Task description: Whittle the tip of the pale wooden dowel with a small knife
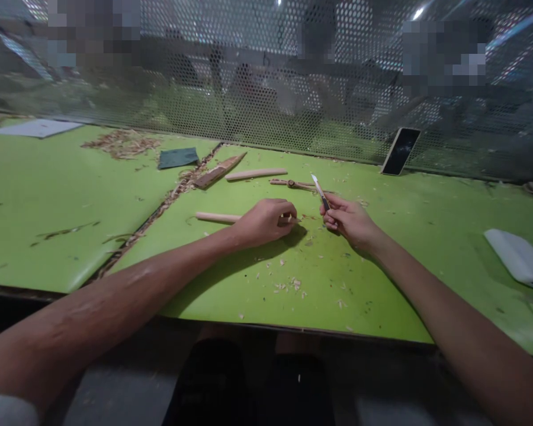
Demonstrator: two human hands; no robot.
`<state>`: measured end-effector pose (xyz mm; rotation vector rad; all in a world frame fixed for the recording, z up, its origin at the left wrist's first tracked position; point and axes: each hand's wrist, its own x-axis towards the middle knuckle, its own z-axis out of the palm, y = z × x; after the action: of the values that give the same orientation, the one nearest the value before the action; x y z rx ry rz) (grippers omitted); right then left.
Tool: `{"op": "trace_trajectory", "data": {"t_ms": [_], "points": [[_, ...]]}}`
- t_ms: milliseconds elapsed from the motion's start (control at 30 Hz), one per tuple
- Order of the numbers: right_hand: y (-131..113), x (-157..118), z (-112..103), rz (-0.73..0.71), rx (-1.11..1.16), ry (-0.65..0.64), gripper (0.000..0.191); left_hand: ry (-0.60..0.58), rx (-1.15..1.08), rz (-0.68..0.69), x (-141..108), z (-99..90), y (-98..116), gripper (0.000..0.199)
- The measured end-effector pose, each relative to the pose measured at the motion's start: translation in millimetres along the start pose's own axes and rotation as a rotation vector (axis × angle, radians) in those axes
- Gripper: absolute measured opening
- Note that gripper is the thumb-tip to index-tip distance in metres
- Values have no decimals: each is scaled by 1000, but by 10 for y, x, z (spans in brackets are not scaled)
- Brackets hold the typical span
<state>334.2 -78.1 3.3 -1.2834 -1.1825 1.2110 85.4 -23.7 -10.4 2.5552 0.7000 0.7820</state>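
Observation:
My left hand [269,222] is closed around a pale wooden stick [217,218], whose long end sticks out to the left and whose tip shows at the right of my fingers. To its right, my right hand [344,219] grips a small knife [320,193] with a dark handle, the blade pointing up and left. Blade and stick are apart. Just beyond the hands lie a thin brown twig-like piece [291,184], another pale stick [256,174] and a rough pointed piece of wood [221,170]. Small shavings [293,285] lie on the green table nearer to me.
Along the perforated metal screen [257,106] at the back, a phone [401,151] leans upright. A white device [517,257] is at the right. To the left are a dark green cloth or sheet [178,157], a shavings pile [122,144] and white paper [38,128].

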Motion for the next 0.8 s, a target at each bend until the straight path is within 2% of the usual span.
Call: {"op": "trace_trajectory", "data": {"t_ms": [100,233,467,633,800], "points": [[16,11,-7,9,4,2,31,5,21,3,0,11,-15,9],[21,11,-23,-21,3,24,36,6,30,-1,5,-3,-24,10],[-1,-19,9,-113,-69,19,28,-79,205,20,16,-133,-56,27],[-39,-79,64,-76,-196,63,15,-54,124,-7,28,-138,-86,21],[-22,-211,168,-34,-326,-8,11,-129,173,-37,49,-131,-35,20]]}}
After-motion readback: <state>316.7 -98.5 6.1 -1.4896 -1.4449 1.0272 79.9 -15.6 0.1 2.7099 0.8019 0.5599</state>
